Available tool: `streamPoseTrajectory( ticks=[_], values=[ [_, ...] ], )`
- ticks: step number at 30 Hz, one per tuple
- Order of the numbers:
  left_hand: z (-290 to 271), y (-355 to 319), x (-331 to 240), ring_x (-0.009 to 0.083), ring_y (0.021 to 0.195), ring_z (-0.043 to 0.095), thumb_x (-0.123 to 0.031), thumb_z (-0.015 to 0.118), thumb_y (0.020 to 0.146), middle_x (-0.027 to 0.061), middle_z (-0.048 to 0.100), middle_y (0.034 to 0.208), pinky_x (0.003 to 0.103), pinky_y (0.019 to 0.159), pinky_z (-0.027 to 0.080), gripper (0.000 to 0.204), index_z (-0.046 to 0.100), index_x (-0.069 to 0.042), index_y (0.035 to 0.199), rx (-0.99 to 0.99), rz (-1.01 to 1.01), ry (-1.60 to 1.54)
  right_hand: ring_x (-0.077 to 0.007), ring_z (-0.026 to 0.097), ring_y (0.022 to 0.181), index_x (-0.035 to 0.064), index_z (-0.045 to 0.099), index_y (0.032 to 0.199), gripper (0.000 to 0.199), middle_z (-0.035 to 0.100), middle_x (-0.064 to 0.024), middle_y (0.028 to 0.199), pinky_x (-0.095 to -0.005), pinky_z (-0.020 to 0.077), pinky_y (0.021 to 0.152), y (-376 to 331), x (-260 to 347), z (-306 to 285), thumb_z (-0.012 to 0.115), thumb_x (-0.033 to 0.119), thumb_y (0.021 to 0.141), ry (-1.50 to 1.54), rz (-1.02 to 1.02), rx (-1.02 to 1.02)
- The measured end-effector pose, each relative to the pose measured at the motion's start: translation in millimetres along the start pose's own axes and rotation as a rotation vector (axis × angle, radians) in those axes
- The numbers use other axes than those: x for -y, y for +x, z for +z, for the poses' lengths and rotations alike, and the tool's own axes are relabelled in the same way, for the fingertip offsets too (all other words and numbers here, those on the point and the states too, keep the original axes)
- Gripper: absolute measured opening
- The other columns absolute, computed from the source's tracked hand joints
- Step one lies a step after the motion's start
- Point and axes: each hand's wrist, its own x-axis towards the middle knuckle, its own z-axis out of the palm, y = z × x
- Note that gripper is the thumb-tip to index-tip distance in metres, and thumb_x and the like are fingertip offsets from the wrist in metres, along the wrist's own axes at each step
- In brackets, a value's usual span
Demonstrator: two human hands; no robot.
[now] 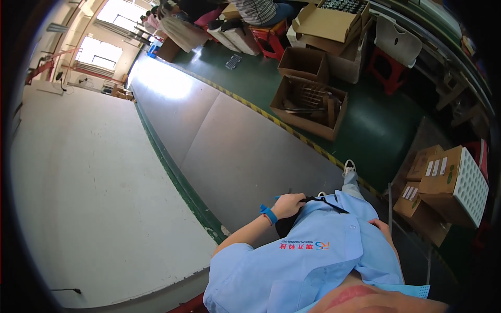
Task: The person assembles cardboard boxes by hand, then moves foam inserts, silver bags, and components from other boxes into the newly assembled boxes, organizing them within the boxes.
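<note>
At the front of my light blue shirt [313, 250], my left hand [288, 205] is closed around a thin black strap [329, 203]. The strap runs from my fingers across the shirt towards the right. Some dark material hangs just below that hand; its kind is hard to make out. A blue band [268, 214] circles my left wrist. My right hand [380, 226] rests at the right side of the shirt, with most of its fingers hidden.
Left of me stands a long white panel [83, 182] beside a grey walkway [229, 146]. A yellow-black line [282, 123] borders the green floor. Open cartons [334, 122], red stools [270, 41] and stacked boxes [438, 175] stand to the right. People [255, 13] sit farther off.
</note>
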Motion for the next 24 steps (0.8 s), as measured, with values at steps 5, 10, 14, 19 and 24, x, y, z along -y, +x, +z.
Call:
streamPoseTrajectory(
  ticks=[5,10,14,19,24],
  values=[
    [-24.2,82.4,-28.9,0.035,0.083,0.058,-0.02,0.055,0.082,0.0174,0.061,0.087,0.041,0.073,0.046,0.023,0.058,-0.004,0.097,0.083,0.086,0.024,-0.0115,0.054,0.064,0.0028,0.062,0.087,0.02,0.059,-0.0057,0.071,-0.0248,0.0426,0.058,80.7,34.7,-63.2,0.066,0.017,0.074,-0.132,-0.021,0.1],
    [-47.8,153.6,-44.9,0.0314,0.087,0.059,-0.02,0.056,0.079,0.0116,0.063,0.094,0.04,0.074,0.048,0.02,0.061,-0.011,0.096,0.147,-0.063,0.033,-0.0215,0.062,0.074,0.0094,0.063,0.092,0.026,0.064,-0.0107,0.081,-0.0323,0.0475,0.064,169.4,105.8,-117.3,0.065,0.026,0.073,-0.509,-0.071,0.219],
    [-75.5,198.9,-73.8,0.0297,0.088,0.059,-0.022,0.059,0.078,0.011,0.063,0.095,0.038,0.075,0.048,0.022,0.061,-0.01,0.096,0.132,-0.02,0.012,-0.025,0.062,0.082,0.0153,0.06,0.102,0.031,0.064,-0.0084,0.089,-0.036,0.0479,0.071,222.0,111.8,-141.3,0.058,0.031,0.076,-0.697,-0.104,0.423],
    [-114.1,278.3,-80.4,0.0284,0.084,0.059,-0.019,0.06,0.078,0.0105,0.063,0.091,0.036,0.073,0.047,0.023,0.06,-0.007,0.097,0.069,0.094,-0.169,-0.0255,0.061,0.086,0.017,0.06,0.105,0.028,0.064,-0.0091,0.094,-0.0344,0.0469,0.073,247.8,166.0,-173.2,0.054,0.028,0.08,-0.752,0.083,0.383],
    [-142.4,367.5,-121.9,0.0272,0.083,0.059,-0.02,0.062,0.076,0.0105,0.061,0.085,0.037,0.072,0.045,0.023,0.06,-0.006,0.094,0.145,0.287,0.217,-0.026,0.06,0.082,0.0152,0.061,0.102,0.023,0.063,-0.0102,0.089,-0.0337,0.0466,0.072,267.1,126.3,-212.5,0.053,0.02,0.081,-0.461,-0.079,0.169]
  ],
)
